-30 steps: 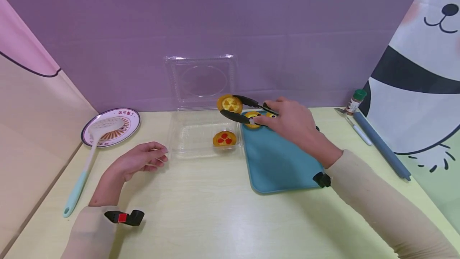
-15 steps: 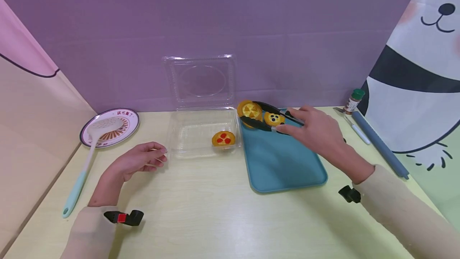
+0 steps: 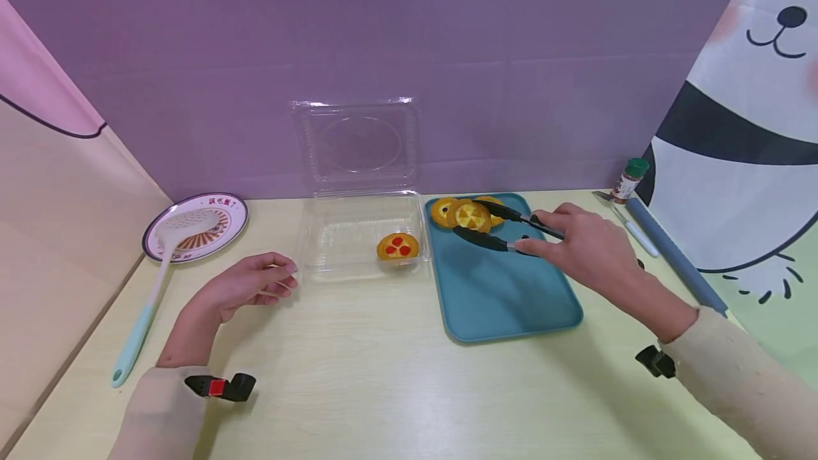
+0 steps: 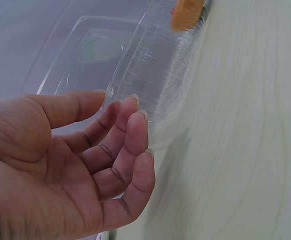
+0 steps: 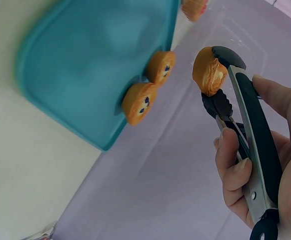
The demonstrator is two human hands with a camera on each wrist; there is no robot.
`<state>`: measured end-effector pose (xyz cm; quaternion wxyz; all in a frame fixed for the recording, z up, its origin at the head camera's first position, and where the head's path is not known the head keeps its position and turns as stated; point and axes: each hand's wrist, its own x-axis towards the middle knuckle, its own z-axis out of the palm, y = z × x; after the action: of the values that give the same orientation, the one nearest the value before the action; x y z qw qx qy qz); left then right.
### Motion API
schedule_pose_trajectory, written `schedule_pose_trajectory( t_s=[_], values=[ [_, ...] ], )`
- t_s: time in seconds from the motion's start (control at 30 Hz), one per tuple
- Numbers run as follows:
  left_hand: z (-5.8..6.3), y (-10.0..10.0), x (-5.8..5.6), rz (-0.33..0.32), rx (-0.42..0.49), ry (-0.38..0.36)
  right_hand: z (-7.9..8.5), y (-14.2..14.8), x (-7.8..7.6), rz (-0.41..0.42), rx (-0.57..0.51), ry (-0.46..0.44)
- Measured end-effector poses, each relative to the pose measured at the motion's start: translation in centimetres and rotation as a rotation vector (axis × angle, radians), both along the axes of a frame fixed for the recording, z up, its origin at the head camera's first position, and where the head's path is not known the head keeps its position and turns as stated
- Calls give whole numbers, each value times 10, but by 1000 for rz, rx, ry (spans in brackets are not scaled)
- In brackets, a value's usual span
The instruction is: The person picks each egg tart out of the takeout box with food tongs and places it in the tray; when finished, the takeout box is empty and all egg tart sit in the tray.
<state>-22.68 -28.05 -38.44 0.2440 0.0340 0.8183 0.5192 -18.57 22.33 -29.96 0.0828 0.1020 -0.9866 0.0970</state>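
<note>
My right hand [image 3: 584,241] holds black and metal tongs [image 5: 258,140] by their arms. Between the tong heads is a tart [image 3: 470,216] with a pale yellow wedge-patterned top, raised over the back of a blue tray [image 3: 505,297]. Two tarts dotted with dark berries, one on the left [image 3: 441,213] and one on the right [image 5: 138,102], lie side by side in that tray, partly hidden by the held one. Beside the front left corner of a clear plastic box [image 3: 345,236], my left hand [image 3: 246,284] hovers with loosely bent fingers, holding nothing. A red-topped tart [image 3: 397,246] sits in the box.
The box's lid [image 3: 361,140] stands raised against the purple backdrop. At left, a slotted turner [image 3: 150,297] leans across a patterned plate [image 3: 236,229]. To the right are a green-capped jar [image 3: 629,179], a white-handled knife [image 3: 637,234] and a blue-grey rod [image 3: 674,254].
The tongs and the yellow-topped tart have moved right, from above the box to above the tray, with my right hand. The left hand stays where it was.
</note>
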Motion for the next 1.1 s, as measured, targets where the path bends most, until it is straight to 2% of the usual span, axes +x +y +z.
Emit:
schedule_pose_trajectory(
  t_s=[0.33,0.47,1.1],
  values=[
    [0,2,1,6,0,-3,-18,-4,-4,26,23,-69],
    [0,2,1,3,-1,-2,-22,-4,-6,32,35,-65],
    [1,1,0,3,-9,-1,-27,-9,-21,50,97,-141]
  ],
)
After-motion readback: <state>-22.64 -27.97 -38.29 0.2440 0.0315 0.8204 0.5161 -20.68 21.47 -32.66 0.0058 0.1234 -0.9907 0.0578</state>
